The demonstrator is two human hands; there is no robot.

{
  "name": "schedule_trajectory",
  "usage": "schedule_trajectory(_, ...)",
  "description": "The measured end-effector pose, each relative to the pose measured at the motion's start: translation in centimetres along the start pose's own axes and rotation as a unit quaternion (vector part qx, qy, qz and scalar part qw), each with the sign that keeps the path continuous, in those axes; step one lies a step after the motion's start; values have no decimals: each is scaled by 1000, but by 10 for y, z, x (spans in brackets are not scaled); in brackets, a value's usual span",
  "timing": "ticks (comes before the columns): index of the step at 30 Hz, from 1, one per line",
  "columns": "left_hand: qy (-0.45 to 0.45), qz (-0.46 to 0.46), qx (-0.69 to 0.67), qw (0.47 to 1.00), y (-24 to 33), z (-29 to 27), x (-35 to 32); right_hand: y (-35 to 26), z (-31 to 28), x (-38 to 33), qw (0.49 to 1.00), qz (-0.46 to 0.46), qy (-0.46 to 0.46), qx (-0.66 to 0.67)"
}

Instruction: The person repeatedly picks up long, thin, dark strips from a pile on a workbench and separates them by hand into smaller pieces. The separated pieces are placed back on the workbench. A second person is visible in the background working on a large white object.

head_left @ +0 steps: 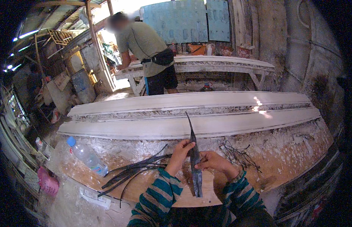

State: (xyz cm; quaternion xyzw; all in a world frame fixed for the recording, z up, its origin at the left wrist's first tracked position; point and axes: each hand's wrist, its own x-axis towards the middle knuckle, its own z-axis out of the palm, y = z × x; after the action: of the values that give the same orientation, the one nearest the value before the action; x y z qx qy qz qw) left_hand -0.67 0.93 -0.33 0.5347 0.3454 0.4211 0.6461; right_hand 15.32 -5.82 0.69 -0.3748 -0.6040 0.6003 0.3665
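Note:
Both hands hold one long, flat black strip [196, 178], rubbery in look, that tapers to a thin point at its far end. My left hand [179, 156] pinches it near the middle from the left side. Slightly nearer me, my right hand [215, 162] grips its right edge between thumb and fingers. The wide end of the strip hangs down over the front of the wooden board [206, 187]. Left of my left hand lies a loose bundle of black strips [136, 168]. To the right is a tangle of thin black cords [240, 155].
Two long white mouldings, the near one [145, 129] and the far one [164, 100], lie across the table. A clear bottle with a blue cap [87, 157] lies at the left. Beyond, a person [145, 43] leans over another bench [221, 67]. A pink container [48, 181] stands lower left.

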Motion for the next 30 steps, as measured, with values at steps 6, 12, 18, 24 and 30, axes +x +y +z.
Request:
schedule_trajectory(6, -14, 27, 113, 993, 7, 1, -1, -12, 3, -1, 972, 33, 211, -94)
schedule_trajectory(12, -85, -3, 188, 979, 18, 15, -17, -1, -8, 4, 958, -25, 275, -83)
schedule_trajectory(18, -90, 29, 139, 986, 1, 11, -6, 3, -10, 3, 959, -41, 276, -41)
schedule_trajectory(24, -68, 36, 100, 992, -11, 3, 1, 0, -11, 3, 963, -39, 263, 38)
schedule_trajectory(30, -59, 19, 120, 991, -3, 5, -2, 4, -13, 3, 965, -45, 255, 31)
